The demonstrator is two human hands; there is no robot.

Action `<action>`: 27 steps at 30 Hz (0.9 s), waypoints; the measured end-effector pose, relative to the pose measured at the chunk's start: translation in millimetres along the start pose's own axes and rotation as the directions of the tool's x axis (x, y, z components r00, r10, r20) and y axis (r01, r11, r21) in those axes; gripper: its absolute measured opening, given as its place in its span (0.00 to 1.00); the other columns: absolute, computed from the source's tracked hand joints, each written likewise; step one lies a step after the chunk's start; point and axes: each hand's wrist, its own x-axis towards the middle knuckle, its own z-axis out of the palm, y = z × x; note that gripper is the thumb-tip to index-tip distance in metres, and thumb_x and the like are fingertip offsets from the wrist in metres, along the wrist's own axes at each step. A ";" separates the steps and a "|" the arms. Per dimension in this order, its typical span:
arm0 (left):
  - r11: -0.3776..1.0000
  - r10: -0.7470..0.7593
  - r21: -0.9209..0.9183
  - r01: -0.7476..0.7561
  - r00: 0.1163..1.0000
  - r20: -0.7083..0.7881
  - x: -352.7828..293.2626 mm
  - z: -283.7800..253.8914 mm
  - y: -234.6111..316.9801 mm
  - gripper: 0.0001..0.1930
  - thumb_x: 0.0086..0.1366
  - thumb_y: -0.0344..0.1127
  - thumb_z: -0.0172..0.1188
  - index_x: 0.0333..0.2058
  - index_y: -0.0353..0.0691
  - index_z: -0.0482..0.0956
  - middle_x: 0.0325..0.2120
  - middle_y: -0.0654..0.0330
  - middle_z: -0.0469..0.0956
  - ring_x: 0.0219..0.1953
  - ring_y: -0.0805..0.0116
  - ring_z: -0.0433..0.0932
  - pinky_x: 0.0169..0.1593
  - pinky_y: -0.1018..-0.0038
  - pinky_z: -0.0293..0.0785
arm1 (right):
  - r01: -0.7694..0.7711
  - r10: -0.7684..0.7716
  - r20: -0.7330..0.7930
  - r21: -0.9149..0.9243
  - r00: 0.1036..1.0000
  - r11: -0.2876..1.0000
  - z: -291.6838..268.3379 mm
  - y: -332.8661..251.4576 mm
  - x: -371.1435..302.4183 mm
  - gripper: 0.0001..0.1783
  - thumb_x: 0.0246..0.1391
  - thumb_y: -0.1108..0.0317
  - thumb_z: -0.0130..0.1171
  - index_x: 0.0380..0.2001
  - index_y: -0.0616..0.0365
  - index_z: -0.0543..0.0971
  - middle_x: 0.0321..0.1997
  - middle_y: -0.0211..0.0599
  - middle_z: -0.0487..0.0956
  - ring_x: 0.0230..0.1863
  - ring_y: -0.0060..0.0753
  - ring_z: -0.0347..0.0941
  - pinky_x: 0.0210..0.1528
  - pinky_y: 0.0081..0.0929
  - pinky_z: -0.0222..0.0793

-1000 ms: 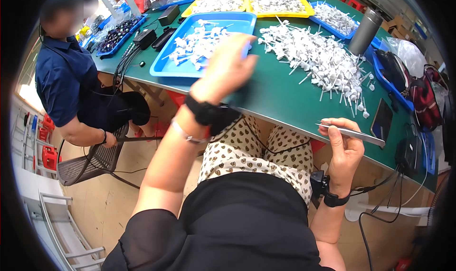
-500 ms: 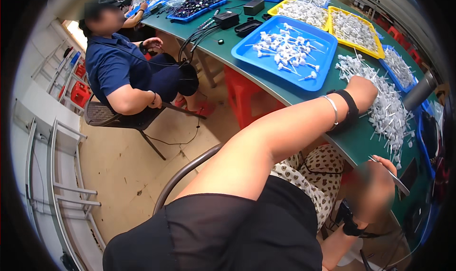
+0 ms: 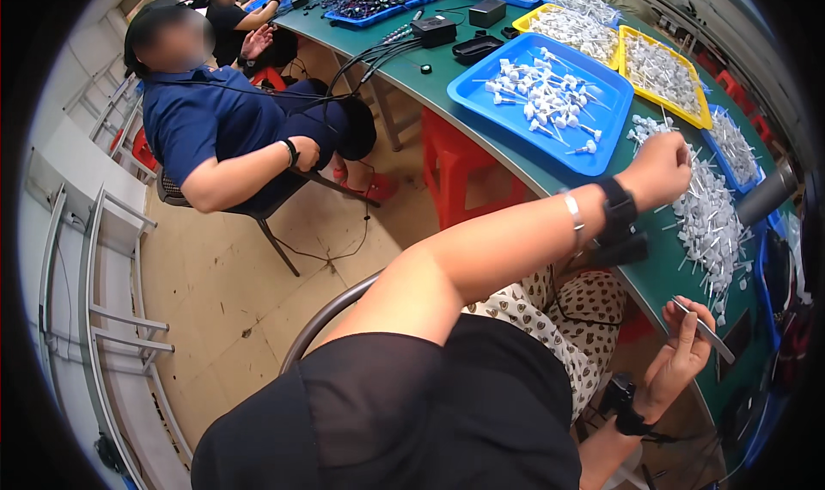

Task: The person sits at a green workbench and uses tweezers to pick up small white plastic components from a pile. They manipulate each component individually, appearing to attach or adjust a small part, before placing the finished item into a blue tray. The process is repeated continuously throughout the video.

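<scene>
My left hand [image 3: 660, 170] reaches over a heap of small white plastic parts with thin stems [image 3: 711, 232] lying loose on the green table. Its fingers are curled in, and the fingertips are hidden, so what they pinch does not show. Down by the table's near edge, at the right, my right hand [image 3: 675, 365] grips metal tweezers [image 3: 713, 339] between thumb and fingers. Beyond the heap, to its left, a blue tray [image 3: 516, 135] holds a looser scatter of similar white parts.
Two yellow trays [image 3: 706, 119] and further blue trays of white pieces line the back. Black boxes [image 3: 434, 31] with cables sit left of the near blue tray. A co-worker in a dark blue shirt [image 3: 185, 120] sits at left. A red stool [image 3: 455, 168] stands under the table.
The view has shifted a little. My left hand still hovers at the heap, its wrist turned slightly. My right hand has opened its pose around the tweezers, showing its palm side.
</scene>
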 end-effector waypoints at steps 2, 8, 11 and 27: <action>0.923 -0.122 -0.346 0.166 0.982 0.147 -37.1 -10.6 26.0 0.03 0.65 0.23 0.58 0.37 0.30 0.76 0.29 0.52 0.83 0.33 0.67 0.86 0.38 0.72 0.83 | -0.058 0.056 0.018 0.200 0.998 0.978 4.1 3.5 -1.1 0.12 0.73 0.67 0.52 0.50 0.66 0.75 0.53 0.50 0.80 0.55 0.42 0.80 0.62 0.37 0.77; 0.739 -0.290 -0.550 0.389 0.921 0.261 -141.8 -28.3 39.5 0.06 0.69 0.26 0.63 0.40 0.30 0.77 0.36 0.58 0.82 0.38 0.73 0.84 0.43 0.76 0.82 | -0.284 0.222 0.180 0.529 0.958 0.800 13.9 17.3 3.3 0.16 0.75 0.63 0.48 0.53 0.66 0.72 0.64 0.60 0.74 0.66 0.57 0.72 0.71 0.48 0.69; 0.724 -0.308 -0.553 0.412 0.911 0.276 -168.5 -31.8 38.3 0.04 0.70 0.25 0.61 0.41 0.31 0.77 0.36 0.59 0.82 0.38 0.74 0.83 0.43 0.78 0.82 | -0.326 0.223 0.248 0.548 0.943 0.770 17.9 12.2 0.2 0.16 0.75 0.63 0.48 0.53 0.66 0.72 0.63 0.61 0.74 0.65 0.55 0.73 0.70 0.46 0.71; 0.984 -0.169 -0.035 0.175 0.977 0.129 -216.2 -56.2 40.4 0.08 0.68 0.24 0.64 0.45 0.33 0.83 0.42 0.59 0.82 0.38 0.74 0.81 0.42 0.76 0.79 | -0.221 0.190 0.132 0.292 0.973 0.931 54.5 4.6 -15.0 0.08 0.69 0.75 0.56 0.48 0.67 0.77 0.47 0.46 0.83 0.49 0.37 0.81 0.57 0.35 0.79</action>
